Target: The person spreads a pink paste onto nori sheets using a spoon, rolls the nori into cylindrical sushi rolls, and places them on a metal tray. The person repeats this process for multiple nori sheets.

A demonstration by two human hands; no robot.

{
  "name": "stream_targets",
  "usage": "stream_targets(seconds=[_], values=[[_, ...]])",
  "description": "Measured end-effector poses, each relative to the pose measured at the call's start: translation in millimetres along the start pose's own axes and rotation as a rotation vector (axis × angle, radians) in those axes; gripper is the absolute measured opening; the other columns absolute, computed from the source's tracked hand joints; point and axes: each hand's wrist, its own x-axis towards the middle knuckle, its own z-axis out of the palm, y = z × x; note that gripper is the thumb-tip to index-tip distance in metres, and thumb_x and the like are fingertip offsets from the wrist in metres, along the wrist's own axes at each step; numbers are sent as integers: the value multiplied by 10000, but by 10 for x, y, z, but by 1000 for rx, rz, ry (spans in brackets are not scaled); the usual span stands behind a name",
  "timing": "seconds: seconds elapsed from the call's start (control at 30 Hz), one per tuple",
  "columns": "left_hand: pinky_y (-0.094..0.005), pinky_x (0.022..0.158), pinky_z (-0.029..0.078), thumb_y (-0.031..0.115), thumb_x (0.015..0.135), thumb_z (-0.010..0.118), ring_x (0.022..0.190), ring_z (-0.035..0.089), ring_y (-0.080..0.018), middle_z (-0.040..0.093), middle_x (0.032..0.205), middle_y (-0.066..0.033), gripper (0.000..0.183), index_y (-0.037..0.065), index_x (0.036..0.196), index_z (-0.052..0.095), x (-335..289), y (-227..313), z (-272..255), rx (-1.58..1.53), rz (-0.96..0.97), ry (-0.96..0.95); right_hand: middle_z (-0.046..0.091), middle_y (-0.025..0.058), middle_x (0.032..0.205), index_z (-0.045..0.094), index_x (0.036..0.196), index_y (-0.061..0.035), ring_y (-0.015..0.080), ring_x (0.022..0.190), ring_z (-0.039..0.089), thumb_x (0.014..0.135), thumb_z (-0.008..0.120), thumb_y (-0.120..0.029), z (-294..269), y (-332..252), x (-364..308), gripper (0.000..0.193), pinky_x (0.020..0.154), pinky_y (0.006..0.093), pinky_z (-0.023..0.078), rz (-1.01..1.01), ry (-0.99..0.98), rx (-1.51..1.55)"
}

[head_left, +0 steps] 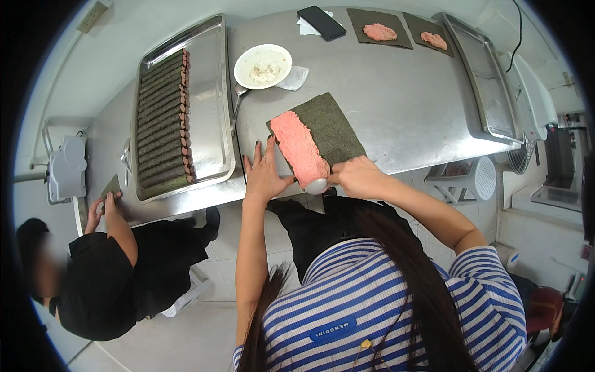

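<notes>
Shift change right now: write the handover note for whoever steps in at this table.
Left hand: flat, open, pinning the seaweed sheet at its near-left corner.
Right hand: gripping a spoon, pressing the pink paste along the sheet's left edge.
Done: tray holds a row of finished rolls.
Left: this sheet unrolled; two more pasted sheets wait at the far edge.

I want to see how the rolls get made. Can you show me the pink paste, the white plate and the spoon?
pink paste (299,147), head view, middle of the strip.
white plate (263,66), head view, its centre.
spoon (237,102), head view, its handle.
</notes>
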Motion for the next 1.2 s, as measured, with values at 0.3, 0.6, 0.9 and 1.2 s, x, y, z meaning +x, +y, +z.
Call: stream_targets(seconds=[0.3,0.6,0.9,1.2], values=[[-583,1142,105,371,602,777,1438,191,-327,345,1503,-113,1167,89,1502,89,5,24,-15,15,23,12,618,3,845,694,973,-124,196,798,625,741,598,-99,152,303,79,252,698,351,500,-112,289,-174],[-573,1149,91,379,608,765,1443,179,-319,346,1503,-112,1163,96,1504,79,-1,27,-23,26,22,-1,628,9,832,699,965,-125,219,788,638,711,616,-80,56,596,697,272,681,364,510,-41,401,-191],[-568,1150,97,379,608,769,1437,196,-328,357,1493,-132,1164,98,1503,79,1,23,-20,23,12,-11,648,39,845,711,931,-121,257,797,649,715,604,-72,-63,719,1020,245,696,405,513,1,415,-176],[-591,1137,105,375,595,759,1439,182,-341,319,1511,-143,1148,105,1503,110,12,13,-4,0,24,2,663,78,851,711,864,-93,307,806,665,682,595,-32,-174,871,1201,225,678,447,517,80,383,-174]])
